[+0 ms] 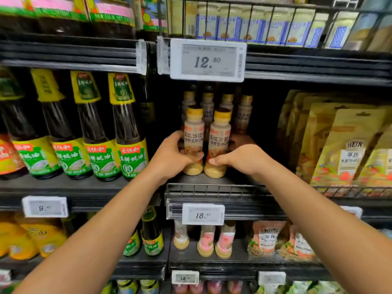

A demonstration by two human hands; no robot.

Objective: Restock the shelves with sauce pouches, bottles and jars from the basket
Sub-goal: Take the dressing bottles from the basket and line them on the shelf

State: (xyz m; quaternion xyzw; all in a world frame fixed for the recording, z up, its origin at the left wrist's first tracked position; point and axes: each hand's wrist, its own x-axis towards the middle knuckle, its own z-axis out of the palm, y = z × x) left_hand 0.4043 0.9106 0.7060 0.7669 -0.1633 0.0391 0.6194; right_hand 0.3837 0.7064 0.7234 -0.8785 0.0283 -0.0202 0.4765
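Two pale sesame dressing bottles with yellow caps stand side by side at the front of the middle shelf (212, 180). My left hand (171, 153) grips the left bottle (193, 136) around its lower half, thumb across the label. My right hand (239, 159) grips the right bottle (219, 136) low down, fingers curled round its far side. Both bottles are upright with their bases on the shelf. Several darker bottles of the same shape (244, 115) stand behind them. The basket is out of view.
Dark oyster sauce bottles (129, 132) fill the shelf to the left. Yellow Heinz pouches (347, 149) stand close on the right behind a wire rail. A 12.50 price tag (207, 60) hangs just above the bottles. The shelf below holds more small bottles (205, 240) and pouches.
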